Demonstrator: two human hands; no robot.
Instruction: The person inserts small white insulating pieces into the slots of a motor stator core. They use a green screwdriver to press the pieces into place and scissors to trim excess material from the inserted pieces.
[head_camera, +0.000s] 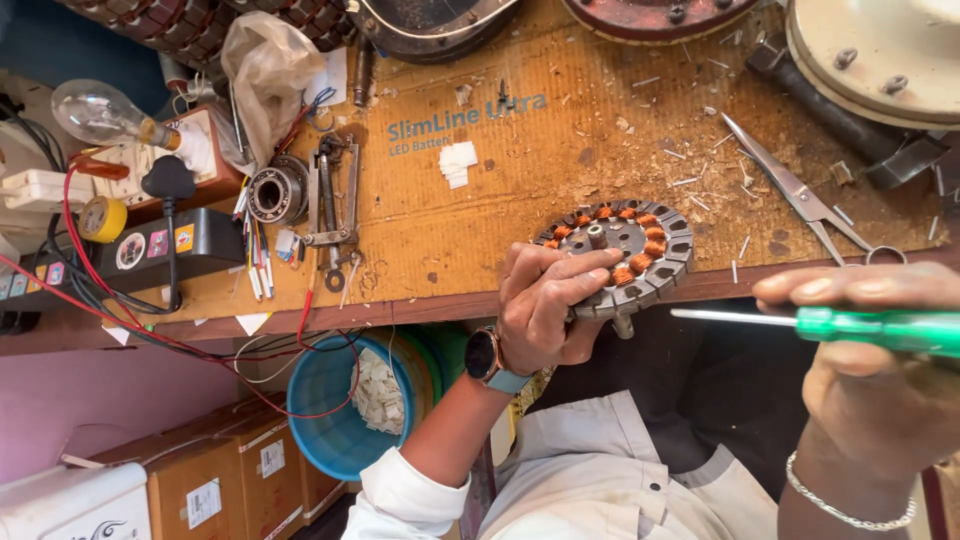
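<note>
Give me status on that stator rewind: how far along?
Done: copper coils fill roughly half the slots of the round stator, on its far and right side. In hand: the left hand grips the stator at the bench edge; the right hand holds a green-handled screwdriver, tip short of the stator. Left: the remaining slots look bare.

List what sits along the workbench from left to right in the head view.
Light bulb → yellow tape roll → bearing → left hand → wound stator → scissors → right hand with green screwdriver.
</note>
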